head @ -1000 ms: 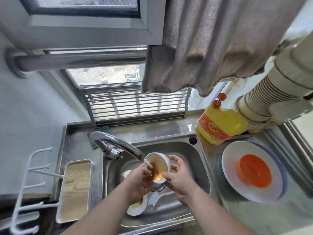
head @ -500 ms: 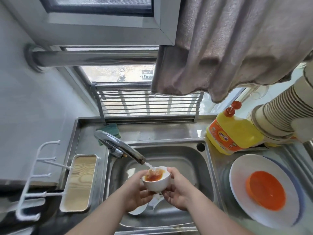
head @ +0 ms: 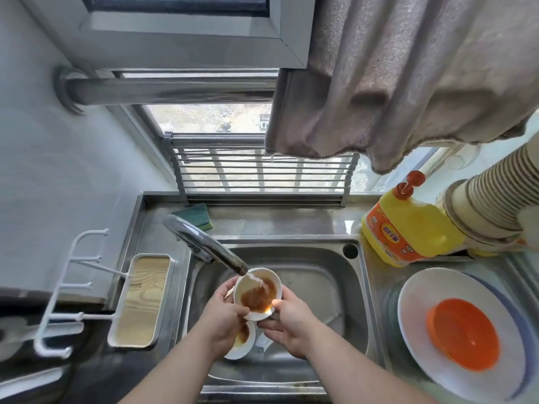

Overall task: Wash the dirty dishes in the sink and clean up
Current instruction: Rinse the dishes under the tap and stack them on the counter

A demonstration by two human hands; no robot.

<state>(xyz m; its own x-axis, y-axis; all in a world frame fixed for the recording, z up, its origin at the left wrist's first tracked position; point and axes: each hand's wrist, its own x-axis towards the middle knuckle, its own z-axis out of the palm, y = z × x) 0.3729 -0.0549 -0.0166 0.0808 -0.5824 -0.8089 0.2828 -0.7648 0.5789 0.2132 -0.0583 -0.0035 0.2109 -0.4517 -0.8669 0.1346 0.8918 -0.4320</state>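
Two hands hold one white bowl (head: 258, 293) over sink (head: 320, 275): left hand (head: 224, 319) at bowl's near-left rim, right hand (head: 287, 322) at near-right, fingers (head: 269, 323) of both curled round bowl.
Below, near-left in sink: second dirty bowl (head: 242, 339).
Bowl mouth up, slightly tilted; round, no long axis.
Beyond: faucet (head: 204, 246) streams into brown residue.
Step, judged: rinsing.
Next likely: swirl, tip out; sponge (head: 195, 215) far left, detergent bottle (head: 408, 228) on counter (head: 376, 275) far right.

Daylit window (head: 210, 118), grey curtain (head: 408, 74), perhaps tiled wall (head: 58, 170).
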